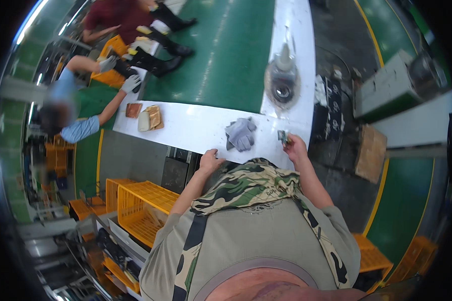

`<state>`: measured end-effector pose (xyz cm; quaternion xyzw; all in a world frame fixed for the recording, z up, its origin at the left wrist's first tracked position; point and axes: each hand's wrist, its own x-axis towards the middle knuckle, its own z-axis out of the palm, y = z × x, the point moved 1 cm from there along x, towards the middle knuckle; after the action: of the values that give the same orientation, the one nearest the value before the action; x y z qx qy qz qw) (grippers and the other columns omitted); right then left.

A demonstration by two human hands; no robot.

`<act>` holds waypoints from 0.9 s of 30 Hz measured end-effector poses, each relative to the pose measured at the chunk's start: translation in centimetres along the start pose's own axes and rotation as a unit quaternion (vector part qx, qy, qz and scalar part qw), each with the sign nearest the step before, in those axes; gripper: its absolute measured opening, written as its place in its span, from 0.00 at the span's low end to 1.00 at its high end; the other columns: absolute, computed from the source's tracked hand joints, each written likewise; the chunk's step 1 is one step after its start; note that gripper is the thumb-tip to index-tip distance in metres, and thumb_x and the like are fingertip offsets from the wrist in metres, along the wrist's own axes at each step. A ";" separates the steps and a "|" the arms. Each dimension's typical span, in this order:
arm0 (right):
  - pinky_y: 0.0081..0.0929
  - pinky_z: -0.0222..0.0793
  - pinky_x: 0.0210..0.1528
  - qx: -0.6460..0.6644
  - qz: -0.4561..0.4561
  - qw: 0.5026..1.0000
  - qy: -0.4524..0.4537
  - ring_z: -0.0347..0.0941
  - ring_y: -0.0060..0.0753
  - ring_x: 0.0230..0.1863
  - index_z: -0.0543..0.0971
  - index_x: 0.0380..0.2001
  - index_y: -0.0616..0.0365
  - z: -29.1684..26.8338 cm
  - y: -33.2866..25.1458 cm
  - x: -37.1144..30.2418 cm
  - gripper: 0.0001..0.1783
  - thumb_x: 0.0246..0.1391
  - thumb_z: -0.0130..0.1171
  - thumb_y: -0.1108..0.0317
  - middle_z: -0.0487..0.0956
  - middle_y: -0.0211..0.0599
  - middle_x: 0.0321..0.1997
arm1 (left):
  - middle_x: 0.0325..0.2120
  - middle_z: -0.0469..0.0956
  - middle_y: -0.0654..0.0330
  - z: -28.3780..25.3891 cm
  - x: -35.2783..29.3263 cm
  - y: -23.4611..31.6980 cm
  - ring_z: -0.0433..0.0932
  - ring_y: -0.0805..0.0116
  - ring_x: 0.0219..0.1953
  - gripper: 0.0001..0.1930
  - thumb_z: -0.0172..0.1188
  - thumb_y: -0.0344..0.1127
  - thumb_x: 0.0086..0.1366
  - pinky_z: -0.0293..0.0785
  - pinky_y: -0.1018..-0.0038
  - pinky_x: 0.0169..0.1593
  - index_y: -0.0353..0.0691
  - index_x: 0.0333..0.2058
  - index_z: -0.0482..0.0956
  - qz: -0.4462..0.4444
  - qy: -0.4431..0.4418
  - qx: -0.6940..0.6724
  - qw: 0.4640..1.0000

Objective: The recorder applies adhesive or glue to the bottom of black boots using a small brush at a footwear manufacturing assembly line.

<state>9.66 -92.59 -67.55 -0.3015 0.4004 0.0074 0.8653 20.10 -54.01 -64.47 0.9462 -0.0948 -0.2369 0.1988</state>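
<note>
My right hand (296,147) is closed on a small dark green and pale packet-like piece (283,136), held just over the white tabletop (186,118). Its exact kind is too small to make out. At the table's near edge rests my left hand (211,162), with nothing seen in it and its thumb and fingers apart. Between and beyond my hands lies a crumpled pair of grey gloves (241,134). Farther left on the table are a brown pad (133,110), a whitish block (143,121) and a tan folded piece (154,117).
A pale-nozzled bottle (285,62) stands on a round base at the far right of the table. Black boots (158,62) line the green belt's left side, where a gloved co-worker (80,103) handles one. Yellow crates (145,205) sit at my left; a cardboard box (370,153) is at right.
</note>
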 end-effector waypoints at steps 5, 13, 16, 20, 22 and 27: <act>0.31 0.69 0.24 -0.038 0.004 0.999 0.010 0.74 0.33 0.21 0.74 0.31 0.52 -1.3 -1.5 2.7 0.07 0.58 0.60 0.64 0.77 0.32 0.26 | 0.55 0.75 0.47 -2.1 1.8 1.8 0.74 0.49 0.58 0.37 0.72 0.52 0.50 0.72 0.60 0.60 0.35 0.55 0.75 -0.032 -0.006 0.086 0.996; 0.40 0.78 0.31 -0.051 0.022 0.998 -0.043 0.78 0.38 0.26 0.76 0.31 0.55 -3.2 -3.9 4.0 0.08 0.59 0.57 0.62 0.81 0.38 0.28 | 0.47 0.75 0.42 -1.9 3.9 6.1 0.77 0.44 0.50 0.35 0.74 0.52 0.47 0.76 0.56 0.54 0.37 0.48 0.74 -0.034 -0.038 0.167 0.985; 0.43 0.79 0.34 -0.054 0.029 0.997 -0.043 0.78 0.38 0.26 0.77 0.32 0.54 -3.2 -4.6 3.9 0.06 0.58 0.59 0.64 0.81 0.38 0.29 | 0.47 0.74 0.42 -2.1 4.5 6.7 0.77 0.43 0.49 0.38 0.76 0.52 0.45 0.77 0.55 0.52 0.37 0.51 0.72 -0.019 -0.031 0.207 0.978; 0.42 0.81 0.32 -0.046 0.046 0.997 -0.033 0.80 0.36 0.25 0.76 0.31 0.54 -2.7 -4.3 3.4 0.05 0.56 0.61 0.67 0.81 0.38 0.27 | 0.47 0.75 0.43 -2.9 5.7 6.4 0.78 0.42 0.49 0.42 0.78 0.53 0.42 0.77 0.56 0.52 0.37 0.52 0.70 -0.006 -0.039 0.210 0.977; 0.42 0.81 0.32 -0.029 0.036 0.998 -0.032 0.80 0.35 0.25 0.76 0.31 0.54 -2.6 -4.3 3.3 0.06 0.57 0.62 0.66 0.81 0.37 0.28 | 0.50 0.74 0.44 -3.1 6.6 6.6 0.78 0.45 0.51 0.45 0.78 0.54 0.43 0.77 0.57 0.54 0.37 0.55 0.68 -0.007 -0.070 0.237 0.969; 0.41 0.82 0.32 -0.030 0.039 0.999 -0.014 0.80 0.34 0.26 0.78 0.32 0.54 -2.3 -4.0 3.1 0.06 0.56 0.63 0.65 0.81 0.35 0.29 | 0.50 0.77 0.43 -4.5 8.3 7.4 0.78 0.46 0.52 0.52 0.78 0.57 0.41 0.77 0.58 0.53 0.33 0.58 0.64 -0.004 -0.104 0.285 0.953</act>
<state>11.19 -97.80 -68.84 -0.3116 0.3991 0.0576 0.8604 28.83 -61.48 -61.14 0.9341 -0.1749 -0.2976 -0.0910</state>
